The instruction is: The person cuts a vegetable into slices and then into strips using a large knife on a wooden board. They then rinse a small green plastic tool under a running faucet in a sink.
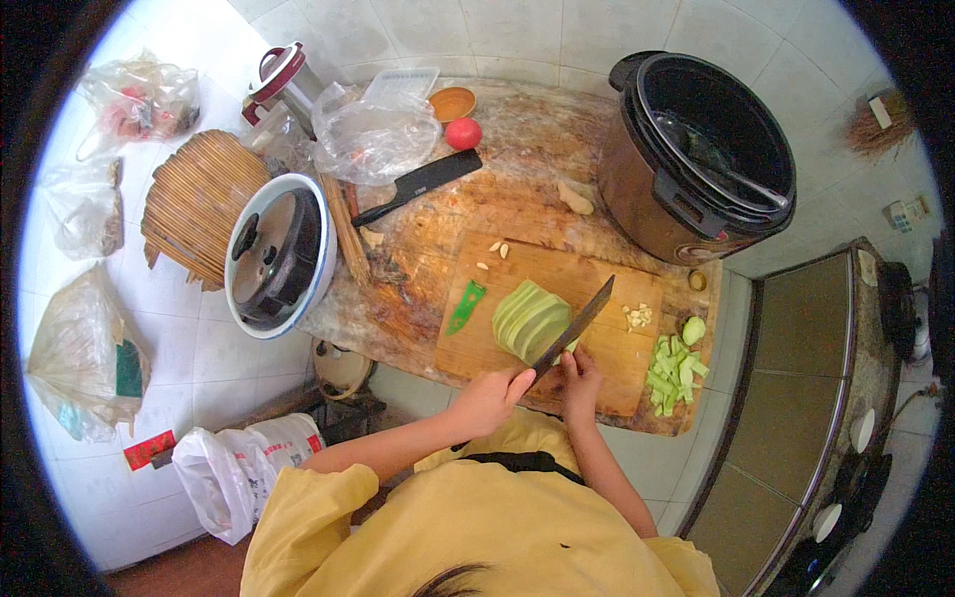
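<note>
In the head view, the left hand point(489, 403) is clasping the handle end of a dark-bladed knife point(580, 323) near the centre of the frame, its blade slanting toward the upper right. The right hand point(581, 385), just right of it, is resting its bent fingers at the lower right edge of a sliced pale green vegetable point(523, 314); whether they are pinching it, I cannot tell. The vegetable is lying on the wooden cutting board point(622, 363), centre frame, beneath the blade. A green peeler point(465, 307) is lying left of it, and chopped garlic point(638, 317) is sitting to its right. Green scraps point(673, 376) are lying at the table's lower right corner. A black cleaver point(438, 181) and a red tomato point(463, 133) are resting upper centre; a large cooker point(637, 184) is standing upper right.
</note>
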Available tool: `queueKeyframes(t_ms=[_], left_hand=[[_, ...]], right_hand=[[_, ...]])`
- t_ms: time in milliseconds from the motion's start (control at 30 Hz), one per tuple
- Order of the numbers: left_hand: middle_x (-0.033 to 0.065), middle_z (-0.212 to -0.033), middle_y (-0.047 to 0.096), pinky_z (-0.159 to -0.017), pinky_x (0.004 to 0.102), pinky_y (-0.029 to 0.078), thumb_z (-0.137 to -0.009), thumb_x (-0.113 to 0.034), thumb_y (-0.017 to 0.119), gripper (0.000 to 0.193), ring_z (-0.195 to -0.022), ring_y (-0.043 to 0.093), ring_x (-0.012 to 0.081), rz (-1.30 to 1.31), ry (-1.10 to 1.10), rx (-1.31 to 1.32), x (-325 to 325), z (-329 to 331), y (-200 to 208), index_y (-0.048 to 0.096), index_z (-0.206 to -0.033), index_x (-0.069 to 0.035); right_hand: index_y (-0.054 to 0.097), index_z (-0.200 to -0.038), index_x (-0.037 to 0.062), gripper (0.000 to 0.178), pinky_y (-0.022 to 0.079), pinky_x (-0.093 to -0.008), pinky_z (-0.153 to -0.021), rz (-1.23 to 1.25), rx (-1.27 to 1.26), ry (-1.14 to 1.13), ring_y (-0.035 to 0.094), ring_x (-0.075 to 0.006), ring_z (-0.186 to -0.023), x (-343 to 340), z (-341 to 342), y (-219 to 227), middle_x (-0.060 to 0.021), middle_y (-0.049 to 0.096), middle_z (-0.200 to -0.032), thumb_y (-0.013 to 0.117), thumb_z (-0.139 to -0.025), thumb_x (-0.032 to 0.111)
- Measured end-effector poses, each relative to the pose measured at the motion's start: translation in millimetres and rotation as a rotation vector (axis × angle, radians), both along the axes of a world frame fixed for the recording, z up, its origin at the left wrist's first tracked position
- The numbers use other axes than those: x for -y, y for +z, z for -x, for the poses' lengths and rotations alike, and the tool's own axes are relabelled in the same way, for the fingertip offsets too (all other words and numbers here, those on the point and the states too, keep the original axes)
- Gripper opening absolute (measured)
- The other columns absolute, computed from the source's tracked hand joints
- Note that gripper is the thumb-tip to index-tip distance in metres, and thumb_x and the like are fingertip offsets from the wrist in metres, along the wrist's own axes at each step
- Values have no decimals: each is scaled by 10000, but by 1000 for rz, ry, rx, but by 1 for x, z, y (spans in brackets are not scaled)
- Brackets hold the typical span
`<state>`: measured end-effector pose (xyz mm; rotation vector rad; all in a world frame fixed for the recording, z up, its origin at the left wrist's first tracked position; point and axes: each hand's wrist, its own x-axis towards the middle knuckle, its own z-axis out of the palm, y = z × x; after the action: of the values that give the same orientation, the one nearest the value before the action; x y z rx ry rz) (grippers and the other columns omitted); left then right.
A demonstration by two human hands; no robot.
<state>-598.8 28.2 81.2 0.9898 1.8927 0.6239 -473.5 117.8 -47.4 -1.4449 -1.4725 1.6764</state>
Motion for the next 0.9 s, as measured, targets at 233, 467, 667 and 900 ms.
queueKeyframes(t_ms=[233, 467, 667, 900], left_hand=[[267, -762, 567, -667, 467, 424, -897, -352, 346, 436, -740, 545, 427, 15, -6, -134, -24, -16, -28, 553, -874, 31], [180, -646, 567, -568, 402, 436, -899, -345, 368, 415, -586, 562, 322, -205, 123, 32, -12, -15, -38, 544, -996, 18], [47, -541, 477, -413, 256, 381, -906, -346, 370, 400, -429, 463, 108, -4, 314, 337, 18, 6, 9, 546, -929, 14], [34, -499, 449, -381, 246, 341, -917, -341, 355, 409, -389, 419, 101, -223, 549, 311, 41, 34, 19, 476, -721, -2]], right_hand=[[574, -931, -44, 230, 434, -299, -651, -256, 156, 60, 539, -180, -692, 7, 0, 1, -101, 598, -773, 580, -804, 148], [503, -1106, -41, 335, 430, -236, -611, -122, 41, -76, 509, -107, -671, 2, 3, 14, -52, 560, -766, 586, -800, 68], [443, -1172, -39, 384, 446, -226, -603, -37, -166, -52, 517, -105, -682, -5, 2, 8, -47, 517, -827, 555, -813, 38], [447, -1175, -16, 412, 458, -246, -630, -212, -28, 88, 520, -132, -727, -20, -2, 2, -61, 477, -881, 577, -786, 22]])
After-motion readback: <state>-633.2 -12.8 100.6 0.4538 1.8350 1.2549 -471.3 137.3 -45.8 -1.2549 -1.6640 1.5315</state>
